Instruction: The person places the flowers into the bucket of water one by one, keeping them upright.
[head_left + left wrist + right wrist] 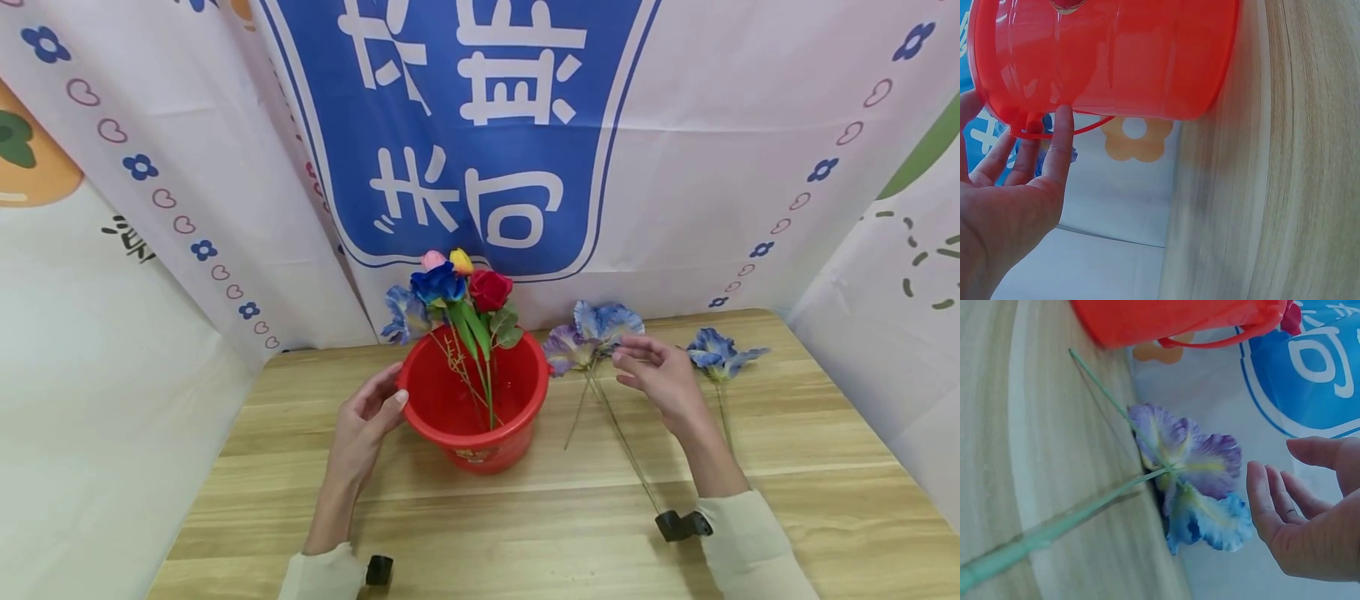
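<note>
A red plastic bucket [491, 450] stands on the table, with several artificial flowers in it, among them a red rose [491, 290] and a blue bloom [437, 283]. My left hand [362, 433] holds the bucket's left rim, its thumb on the rim and its fingers against the outside by the handle [1094, 127]. Held over the table right of the bucket, my right hand [660, 379] has loosely bent fingers and nothing in them. Below and beside it lie a purple iris [1175, 440] and a blue iris [1210, 519], their green stems crossing.
Another blue iris [716, 354] lies at the right, its stem partly behind the right forearm. The wooden table [480, 533] meets a white cloth backdrop [675, 208] with a blue printed panel. Cloth [90, 375] also hangs at the left side.
</note>
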Motion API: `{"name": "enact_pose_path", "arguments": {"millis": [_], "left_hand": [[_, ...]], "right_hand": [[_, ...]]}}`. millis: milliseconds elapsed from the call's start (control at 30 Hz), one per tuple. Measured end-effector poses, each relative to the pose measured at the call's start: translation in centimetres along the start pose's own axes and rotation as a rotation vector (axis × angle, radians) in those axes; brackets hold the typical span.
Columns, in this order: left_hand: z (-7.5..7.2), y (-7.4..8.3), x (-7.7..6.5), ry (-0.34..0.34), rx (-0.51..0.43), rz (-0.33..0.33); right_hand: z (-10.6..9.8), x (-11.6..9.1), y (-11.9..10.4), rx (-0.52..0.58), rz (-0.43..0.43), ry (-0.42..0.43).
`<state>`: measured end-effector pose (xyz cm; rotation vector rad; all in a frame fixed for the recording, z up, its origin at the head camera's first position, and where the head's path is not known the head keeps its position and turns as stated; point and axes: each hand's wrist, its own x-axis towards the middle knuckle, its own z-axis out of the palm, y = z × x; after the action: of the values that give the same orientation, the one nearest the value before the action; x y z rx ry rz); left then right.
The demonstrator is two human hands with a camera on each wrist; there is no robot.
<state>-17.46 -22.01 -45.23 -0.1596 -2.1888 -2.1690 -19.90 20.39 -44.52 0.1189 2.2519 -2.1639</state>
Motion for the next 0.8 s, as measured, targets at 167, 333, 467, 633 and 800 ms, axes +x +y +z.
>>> {"name": "enact_pose_path", "arguments": {"millis": [167,333,467,633,800], "left_hand": [[0.0,0.0,0.0,-0.002,0.014,0.006],[-0.1,0.0,-0.1,-0.002,0.023,0.017],[-0.1,0.0,0.0,-0.006,0.013,0.022],[-0.2,0.0,0.0,-0.013,0.011,0.023],[-0.2,0.0,0.0,-0.012,0.015,0.019]], "right_hand": [[-0.2,0.6,1.1,-0.008,0.056,-0.041],[-0.3,1.3,2.4,-0.024,0.097,-0.095],[-0.3,1.6,3.3,-0.058,0.121,-0.133],[-0.3,1.9,4.1,-0.085,0.153,-0.154],[-0.3,2.1,4.7,-0.082,0.188,-0.173]]}}
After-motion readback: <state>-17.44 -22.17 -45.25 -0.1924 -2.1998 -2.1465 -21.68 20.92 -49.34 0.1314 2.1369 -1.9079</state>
